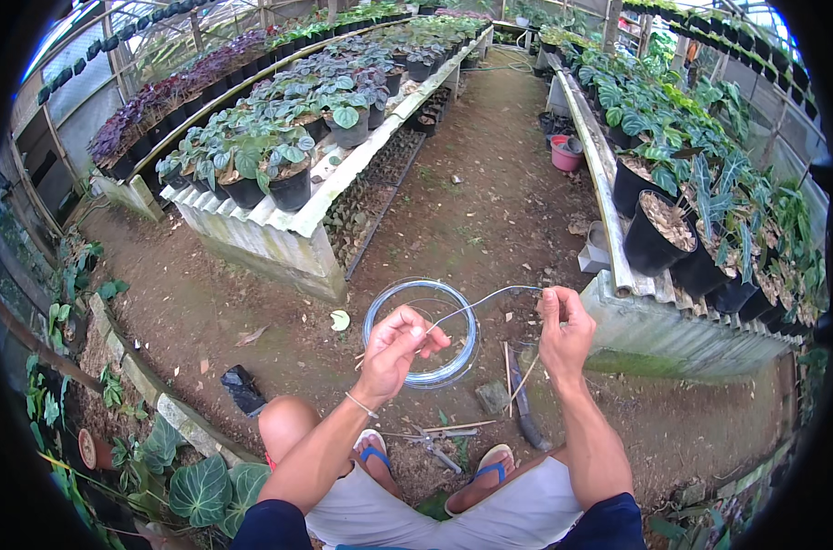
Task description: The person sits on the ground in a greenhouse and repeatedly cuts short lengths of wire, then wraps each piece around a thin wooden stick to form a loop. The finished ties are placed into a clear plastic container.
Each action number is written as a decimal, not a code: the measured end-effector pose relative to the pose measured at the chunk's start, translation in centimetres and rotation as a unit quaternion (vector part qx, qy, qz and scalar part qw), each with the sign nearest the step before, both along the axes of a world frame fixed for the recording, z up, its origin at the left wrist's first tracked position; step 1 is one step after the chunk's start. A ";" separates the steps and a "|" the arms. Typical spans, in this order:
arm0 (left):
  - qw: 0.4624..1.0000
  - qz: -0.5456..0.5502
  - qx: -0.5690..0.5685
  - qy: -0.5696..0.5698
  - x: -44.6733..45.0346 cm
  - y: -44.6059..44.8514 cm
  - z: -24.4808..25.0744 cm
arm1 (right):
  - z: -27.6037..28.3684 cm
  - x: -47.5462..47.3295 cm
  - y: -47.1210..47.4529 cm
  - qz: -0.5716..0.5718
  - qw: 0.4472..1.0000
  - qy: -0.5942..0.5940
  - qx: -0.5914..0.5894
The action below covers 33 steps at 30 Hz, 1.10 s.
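A bent length of thin metal wire spans the space between my two hands. My left hand pinches one part of it between thumb and fingers, while my right hand grips the other end. Behind and below my left hand, a coil of silvery wire lies on the soil, partly hidden by that hand. Pliers or cutters rest on the ground between my sandalled feet. Thin sticks and a dark pipe piece lie below my right hand.
Potted plants crowd a left bench with a corrugated top and a right bench. A dirt path runs between them. A black plastic bag lies at left, a stone near my feet. A pink pot stands beside the path.
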<state>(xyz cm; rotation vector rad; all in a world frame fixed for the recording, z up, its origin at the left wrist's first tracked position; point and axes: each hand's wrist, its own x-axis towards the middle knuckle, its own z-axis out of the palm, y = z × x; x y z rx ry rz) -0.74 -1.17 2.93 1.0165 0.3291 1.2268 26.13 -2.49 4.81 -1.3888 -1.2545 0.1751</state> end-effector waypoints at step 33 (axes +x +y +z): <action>0.983 -0.146 0.006 0.109 4.1 -2.7 -2.9 | -0.9 -1.6 0.2 0.048 0.997 0.018 -0.058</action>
